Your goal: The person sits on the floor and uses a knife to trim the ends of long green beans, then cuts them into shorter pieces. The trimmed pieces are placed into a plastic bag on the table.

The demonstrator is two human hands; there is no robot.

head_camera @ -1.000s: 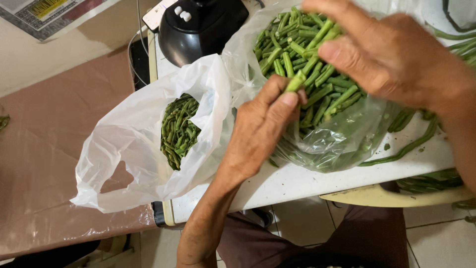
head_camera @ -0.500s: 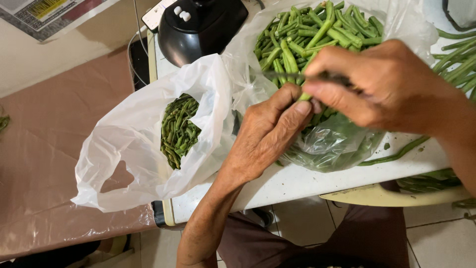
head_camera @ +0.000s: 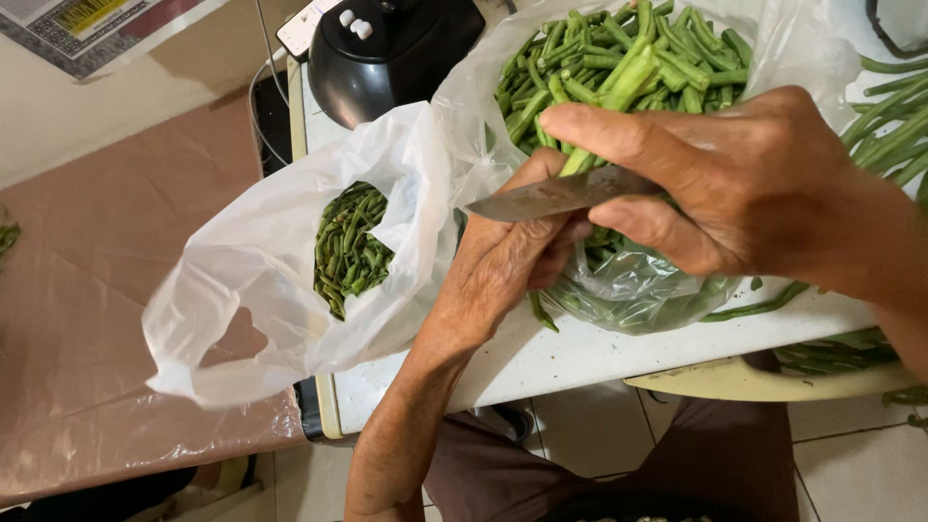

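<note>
Occlusion first: your right hand covers the knife handle entirely, so only the grey blade shows, pointing left. Your left hand is seen from its back; its fingertips are tucked under the blade, and how much bean they pinch is hard to make out. The black appliance is cut off by the top edge, as is the printed sheet at top left, a grey rectangle with yellow and red blocks.

Packaging: a clear plastic bag sits on the white board, full of cut bright green bean pieces. Just to its left, a white carrier bag stands open, with darker green trimmings inside. Uncut long beans lie at the right edge, partly out of view.

Grip: your right hand is clenched around the knife, thumb extended along a held bean. Your left hand is curled around that bean's lower end, directly below the blade, above the gap between the two bags.
</note>
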